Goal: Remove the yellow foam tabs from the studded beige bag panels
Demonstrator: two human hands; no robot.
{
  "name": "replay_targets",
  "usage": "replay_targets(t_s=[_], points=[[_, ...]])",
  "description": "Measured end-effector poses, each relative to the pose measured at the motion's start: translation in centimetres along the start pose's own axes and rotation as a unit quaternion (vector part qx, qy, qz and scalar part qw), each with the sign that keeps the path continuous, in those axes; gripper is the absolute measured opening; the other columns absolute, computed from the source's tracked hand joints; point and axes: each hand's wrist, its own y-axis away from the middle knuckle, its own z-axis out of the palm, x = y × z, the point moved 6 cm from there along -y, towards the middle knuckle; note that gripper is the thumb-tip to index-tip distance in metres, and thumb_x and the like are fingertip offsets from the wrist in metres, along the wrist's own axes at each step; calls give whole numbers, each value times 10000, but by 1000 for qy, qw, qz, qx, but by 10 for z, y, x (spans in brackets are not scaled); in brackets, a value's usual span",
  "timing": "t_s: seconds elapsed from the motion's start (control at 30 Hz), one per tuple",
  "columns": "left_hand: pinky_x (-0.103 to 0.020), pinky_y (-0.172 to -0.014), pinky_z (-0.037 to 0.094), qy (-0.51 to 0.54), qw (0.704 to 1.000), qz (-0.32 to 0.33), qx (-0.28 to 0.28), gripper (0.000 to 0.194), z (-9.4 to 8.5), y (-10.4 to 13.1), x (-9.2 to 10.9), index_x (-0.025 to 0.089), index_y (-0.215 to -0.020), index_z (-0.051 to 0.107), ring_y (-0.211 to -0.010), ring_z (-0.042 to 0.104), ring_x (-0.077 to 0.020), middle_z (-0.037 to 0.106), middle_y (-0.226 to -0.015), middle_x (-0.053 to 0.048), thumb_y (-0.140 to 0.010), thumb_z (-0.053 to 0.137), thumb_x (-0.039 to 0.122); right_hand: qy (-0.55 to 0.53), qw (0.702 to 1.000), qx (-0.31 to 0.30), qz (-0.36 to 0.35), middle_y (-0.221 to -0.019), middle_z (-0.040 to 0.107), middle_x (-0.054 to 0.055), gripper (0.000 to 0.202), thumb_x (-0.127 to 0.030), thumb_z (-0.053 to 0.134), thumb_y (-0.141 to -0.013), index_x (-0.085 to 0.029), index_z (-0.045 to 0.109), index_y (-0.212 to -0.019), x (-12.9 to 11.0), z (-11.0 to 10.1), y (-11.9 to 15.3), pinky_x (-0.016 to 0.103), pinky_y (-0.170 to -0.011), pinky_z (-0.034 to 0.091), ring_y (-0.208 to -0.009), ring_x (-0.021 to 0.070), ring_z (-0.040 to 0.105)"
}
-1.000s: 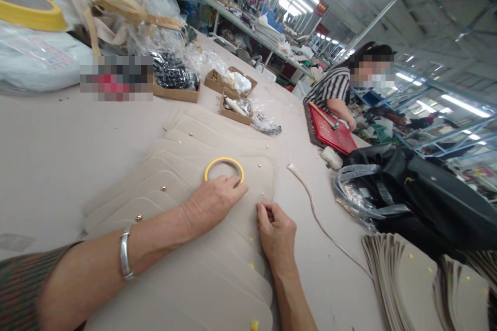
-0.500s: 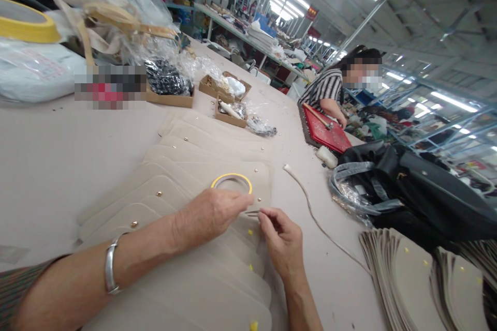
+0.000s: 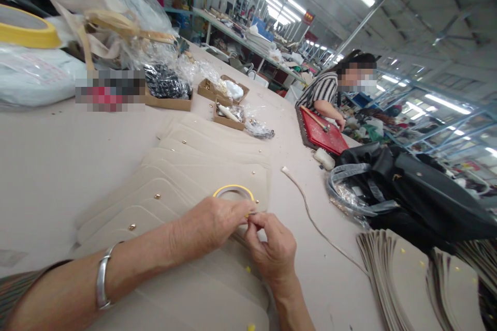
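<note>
The ring-shaped yellow tape roll (image 3: 233,187) sits over the overlapping smooth beige panels (image 3: 202,163), its near side behind the left hand (image 3: 215,221), whose fingers close on it. The right hand (image 3: 274,248) meets those fingertips in a pinch that seems to take the panels' raised edges; the exact contact is hidden. The step in hand looks like fine fingertip work where roll and edge meet. It calls for a steady pinch and little sideways drag, since the loose layers could slide.

Outward, the panels' right edge lies just beside the right wrist, and the pale counter (image 3: 326,274) runs on to a thin beige strip (image 3: 306,209). Past it stand the fanned beige pieces (image 3: 411,279) and a black bag (image 3: 430,181). Small open cardboard boxes (image 3: 228,122) border the far side.
</note>
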Motion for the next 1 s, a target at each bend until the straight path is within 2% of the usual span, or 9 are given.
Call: replay_targets(t_s=[0.1, 0.17, 0.23, 0.3, 0.4, 0.5, 0.63, 0.8, 1.0], points=[[-231, -558, 377, 0, 1000, -13, -1, 134, -7, -4, -2, 198, -864, 491, -646, 564, -128, 573, -721, 28, -927, 410, 112, -11, 999, 14, 42, -668, 669, 10, 163, -67, 535, -788, -181, 650, -793, 3, -1, -3, 224, -578, 484, -567, 115, 602], [-231, -560, 367, -15, 1000, -3, 15, 147, -13, -5, -1, 193, -850, 500, -636, 543, -127, 556, -713, 24, -918, 405, 104, -75, 988, 4, 134, -635, 665, 1, 119, -110, 564, -781, -180, 660, -767, 11, 2, -4, 223, -543, 481, -532, 114, 596], [-239, -538, 345, -37, 998, 16, 46, 164, -18, -6, 2, 187, -841, 510, -599, 511, -129, 531, -682, 19, -915, 388, 105, -180, 949, -13, 257, -567, 647, -12, 81, -174, 589, -782, -176, 655, -735, 21, 10, -3, 222, -489, 473, -482, 118, 585], [-252, -512, 320, -56, 995, 32, 78, 203, -22, -6, 6, 186, -810, 512, -563, 478, -131, 512, -653, 15, -922, 361, 110, -281, 890, -24, 357, -503, 621, -24, 97, -238, 620, -771, -170, 643, -705, 29, 20, 1, 222, -446, 464, -435, 122, 574], [-260, -507, 315, -65, 990, 61, 106, 245, -24, -3, 12, 188, -778, 508, -559, 459, -131, 510, -650, 10, -936, 338, 110, -358, 828, -5, 433, -473, 601, -33, 153, -297, 678, -729, -162, 632, -671, 42, 27, 5, 223, -434, 469, -408, 117, 561], [-260, -538, 346, -77, 989, 69, 101, 229, -18, -2, 14, 181, -804, 514, -592, 470, -135, 524, -673, 7, -953, 351, 118, -366, 799, 34, 477, -479, 591, -39, 208, -339, 730, -689, -155, 637, -657, 66, 24, 13, 215, -441, 485, -417, 99, 543], [-289, -604, 412, -129, 991, 14, 6, 140, 3, -5, 2, 176, -841, 528, -708, 529, -178, 576, -778, -23, -942, 438, 138, -318, 811, -11, 490, -568, 643, -4, 282, -392, 759, -681, -130, 700, -767, 87, 20, 19, 232, -510, 537, -510, 113, 590], [-341, -665, 462, -144, 981, -31, -128, 48, 20, -9, -5, 181, -873, 559, -811, 550, -228, 608, -872, -54, -911, 531, 175, -263, 845, -42, 463, -566, 625, -3, 317, -443, 703, -735, -127, 703, -759, 89, 23, 20, 235, -518, 533, -514, 115, 581], [-341, -683, 460, -129, 980, -38, -146, 48, 21, -9, -4, 175, -886, 570, -837, 550, -226, 615, -894, -60, -912, 530, 166, -119, 920, -80, 364, -566, 645, -4, 238, -373, 606, -809, -160, 709, -785, 80, 25, 9, 226, -516, 473, -504, 128, 577]])
